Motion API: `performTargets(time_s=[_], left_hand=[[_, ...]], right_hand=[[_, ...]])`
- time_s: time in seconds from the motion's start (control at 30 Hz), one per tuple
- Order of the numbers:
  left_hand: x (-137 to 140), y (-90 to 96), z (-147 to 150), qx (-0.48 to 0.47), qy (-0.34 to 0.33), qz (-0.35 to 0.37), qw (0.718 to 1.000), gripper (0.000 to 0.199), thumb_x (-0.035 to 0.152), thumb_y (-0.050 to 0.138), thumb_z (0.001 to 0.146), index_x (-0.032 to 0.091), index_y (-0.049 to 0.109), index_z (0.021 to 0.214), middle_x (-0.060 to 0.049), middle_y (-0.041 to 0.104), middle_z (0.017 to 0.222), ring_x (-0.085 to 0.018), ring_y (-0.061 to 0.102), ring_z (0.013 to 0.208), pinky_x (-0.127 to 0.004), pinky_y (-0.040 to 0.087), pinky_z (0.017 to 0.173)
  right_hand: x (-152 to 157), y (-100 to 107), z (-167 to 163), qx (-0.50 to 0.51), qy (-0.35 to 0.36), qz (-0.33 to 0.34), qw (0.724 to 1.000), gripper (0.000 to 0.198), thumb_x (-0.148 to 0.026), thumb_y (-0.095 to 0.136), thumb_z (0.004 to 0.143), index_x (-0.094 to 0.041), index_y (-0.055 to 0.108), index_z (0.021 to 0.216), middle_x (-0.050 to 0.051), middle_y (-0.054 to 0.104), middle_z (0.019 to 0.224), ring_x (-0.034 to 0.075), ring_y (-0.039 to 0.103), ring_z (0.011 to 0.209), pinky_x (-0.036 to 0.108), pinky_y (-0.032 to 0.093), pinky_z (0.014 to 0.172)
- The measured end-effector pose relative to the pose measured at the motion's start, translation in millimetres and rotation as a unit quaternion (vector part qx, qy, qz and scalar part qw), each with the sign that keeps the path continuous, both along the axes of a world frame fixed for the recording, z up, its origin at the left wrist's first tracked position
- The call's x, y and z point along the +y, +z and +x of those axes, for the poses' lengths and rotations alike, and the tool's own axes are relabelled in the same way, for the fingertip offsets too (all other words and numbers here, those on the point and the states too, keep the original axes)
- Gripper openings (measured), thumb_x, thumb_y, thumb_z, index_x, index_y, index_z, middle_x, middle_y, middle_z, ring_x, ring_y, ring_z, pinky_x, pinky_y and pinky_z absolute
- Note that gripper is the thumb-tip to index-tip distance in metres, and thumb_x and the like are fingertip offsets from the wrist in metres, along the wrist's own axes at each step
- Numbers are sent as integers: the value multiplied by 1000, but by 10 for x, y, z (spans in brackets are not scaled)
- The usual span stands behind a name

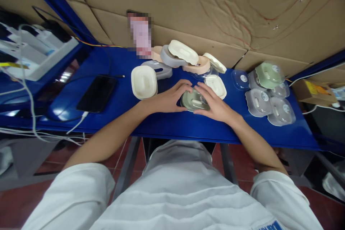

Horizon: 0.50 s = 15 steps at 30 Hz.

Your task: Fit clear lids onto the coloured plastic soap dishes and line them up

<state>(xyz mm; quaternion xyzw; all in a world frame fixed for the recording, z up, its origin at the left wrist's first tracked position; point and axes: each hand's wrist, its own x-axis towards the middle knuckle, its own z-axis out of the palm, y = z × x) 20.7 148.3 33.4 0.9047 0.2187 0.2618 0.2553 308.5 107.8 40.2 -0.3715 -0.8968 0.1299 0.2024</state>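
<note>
Between my two hands a green soap box (193, 102) with a clear lid rests at the front middle of the blue table. My left hand (176, 96) curls round its left side, thumb low and fingers at the far edge. My right hand (215, 105) grips the right side, with fingers over the lid. A cream tray (144, 82) lies to the left of my left hand. Just beyond my right hand is a smaller cream dish (216, 85). Behind them is a loose pile of cream covers (183, 51), grey rings (161, 70) and peach rings (198, 66).
Lidded boxes in grey (258, 102) and green (269, 74) are grouped at the right, with a clear lid (240, 79) beside them. A black phone (96, 93) with a cable lies left. White power strips (40, 54) stand far left; a cardboard box (314, 92) far right.
</note>
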Motion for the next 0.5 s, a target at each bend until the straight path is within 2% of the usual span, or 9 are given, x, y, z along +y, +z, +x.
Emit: performTargets(time_s=[0.1,0.2,0.33,0.5], left_hand=[[7,-13,-5,4,-6,11,1000,64,28,83,92,28,44,142,-18,41,157,-33,47,153,-57,47,126],[23,-1,-20,17,-6,8,1000,61,32,82,92,26,48,142,-18,43,156,-34,48,152,-57,46,127],[50,-18,-24,17,8,-16,1000,65,38,86,89,25,52,143,-17,43,157,-36,50,150,-57,48,125],[84,-88,0,-13,16,-43,999,75,41,86,88,29,47,150,-15,46,156,-37,52,147,-58,47,124]], right_hand=[[0,-78,-143,-15,8,33,999,85,-67,67,99,-29,39,169,15,49,169,40,41,162,67,30,135],[7,-74,-142,-51,-8,51,997,77,-69,63,101,-30,47,165,13,50,170,42,38,163,72,23,135],[72,-49,-70,-59,14,48,997,82,-68,65,100,-33,41,171,10,36,179,40,34,165,64,34,134],[168,-66,-24,-60,21,45,997,81,-70,58,103,-32,39,172,10,45,174,38,40,163,63,40,131]])
